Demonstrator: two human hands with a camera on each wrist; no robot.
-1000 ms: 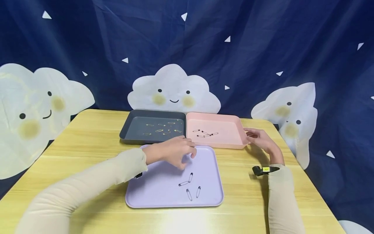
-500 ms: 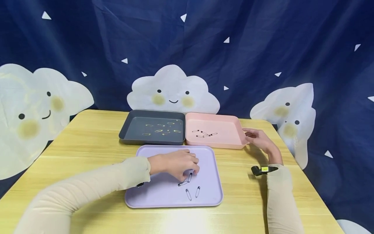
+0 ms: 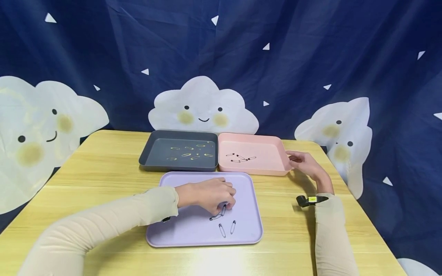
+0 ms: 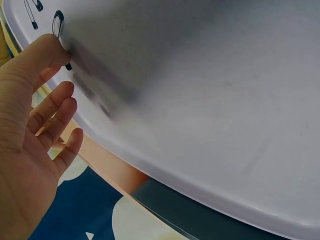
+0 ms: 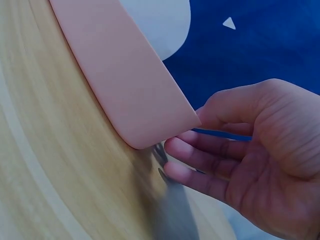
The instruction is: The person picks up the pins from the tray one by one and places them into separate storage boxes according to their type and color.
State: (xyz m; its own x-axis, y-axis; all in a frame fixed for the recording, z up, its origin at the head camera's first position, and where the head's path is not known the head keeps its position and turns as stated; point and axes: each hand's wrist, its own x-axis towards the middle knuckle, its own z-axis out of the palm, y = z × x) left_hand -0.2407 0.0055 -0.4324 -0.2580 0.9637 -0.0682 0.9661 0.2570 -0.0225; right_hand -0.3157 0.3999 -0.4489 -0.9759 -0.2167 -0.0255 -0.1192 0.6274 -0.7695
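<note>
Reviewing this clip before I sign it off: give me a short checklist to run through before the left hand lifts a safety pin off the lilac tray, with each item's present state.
1. Left hand is on a pin: ok; its fingertips touch a black safety pin on the lilac tray.
2. Pin is pinched firmly: cannot tell; the left wrist view is blurred there.
3. Other pins lie clear of the fingers: ok; two pins lie apart, nearer the tray's front edge.
4. Pink tray is steadied: ok; the right hand touches its right corner.
5. Pink tray has room: ok; its few black pins leave bare floor.
6. Grey tray holds only gold pins: ok.
</note>
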